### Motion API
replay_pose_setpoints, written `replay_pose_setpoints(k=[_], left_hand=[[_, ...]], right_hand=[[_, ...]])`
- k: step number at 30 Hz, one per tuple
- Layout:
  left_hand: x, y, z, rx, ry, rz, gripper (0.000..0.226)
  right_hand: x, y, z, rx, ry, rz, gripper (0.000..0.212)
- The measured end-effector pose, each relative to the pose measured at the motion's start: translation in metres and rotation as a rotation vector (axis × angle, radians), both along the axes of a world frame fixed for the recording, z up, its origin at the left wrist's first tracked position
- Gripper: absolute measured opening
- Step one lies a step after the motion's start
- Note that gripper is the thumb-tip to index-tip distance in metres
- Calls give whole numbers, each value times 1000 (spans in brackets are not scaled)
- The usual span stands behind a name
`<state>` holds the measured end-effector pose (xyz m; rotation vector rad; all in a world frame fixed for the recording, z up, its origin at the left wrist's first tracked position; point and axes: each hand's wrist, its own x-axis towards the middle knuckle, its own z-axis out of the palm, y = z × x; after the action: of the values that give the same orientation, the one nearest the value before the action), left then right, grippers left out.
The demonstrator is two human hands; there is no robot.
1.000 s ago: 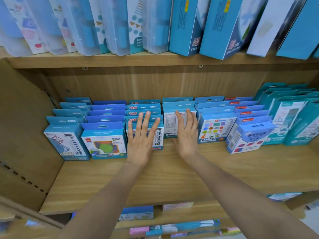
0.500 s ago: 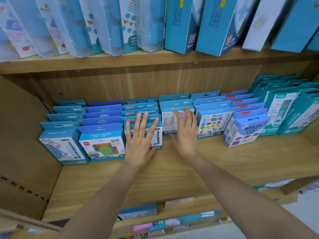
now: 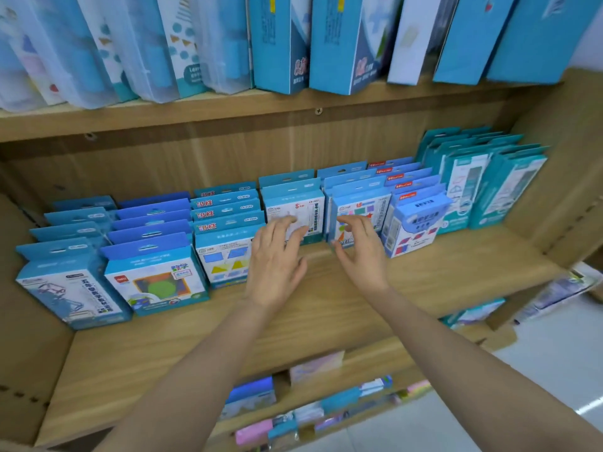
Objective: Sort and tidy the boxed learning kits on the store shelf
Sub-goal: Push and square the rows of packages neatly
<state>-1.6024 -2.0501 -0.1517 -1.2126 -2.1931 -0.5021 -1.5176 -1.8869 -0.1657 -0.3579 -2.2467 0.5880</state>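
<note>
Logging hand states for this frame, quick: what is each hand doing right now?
Left hand: open, fingers spread before the 8+ box, holding nothing.
Right hand: open, fingers loosely bent before the shapes box, holding nothing.

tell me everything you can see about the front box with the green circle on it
The green-circle box is a blue cardboard pack with a darker blue slotted hang tab on top. Its white front shows a green circle on a coloured square and a red logo. It stands upright at the front of the second row from the left on the wooden shelf. The left hand and right hand are to its right, not touching it.
</note>
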Motion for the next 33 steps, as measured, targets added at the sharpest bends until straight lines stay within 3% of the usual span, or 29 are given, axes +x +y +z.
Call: replay_pose_setpoints(k=[3,6,10,16,27,33], left_hand=[[6,29,-5,20,-168,-78,41],[10,61,-10,15,-286,-57,52],[10,94,-13,22,-324,81,74],[3,114,-19,119,-332,252,75],[3,120,-24,247,-385,228,71],[12,121,-21,256,-292,182,67]], right_hand=[[16,23,-3,-119,-45,-42,45],[21,38,-9,-238,-181,-36,67],[17,48,-17,-269,-304,47,84],[17,55,-23,-288,-322,120,89],[24,66,-20,-288,-304,198,78],[36,82,-8,-341,-182,279,55]])
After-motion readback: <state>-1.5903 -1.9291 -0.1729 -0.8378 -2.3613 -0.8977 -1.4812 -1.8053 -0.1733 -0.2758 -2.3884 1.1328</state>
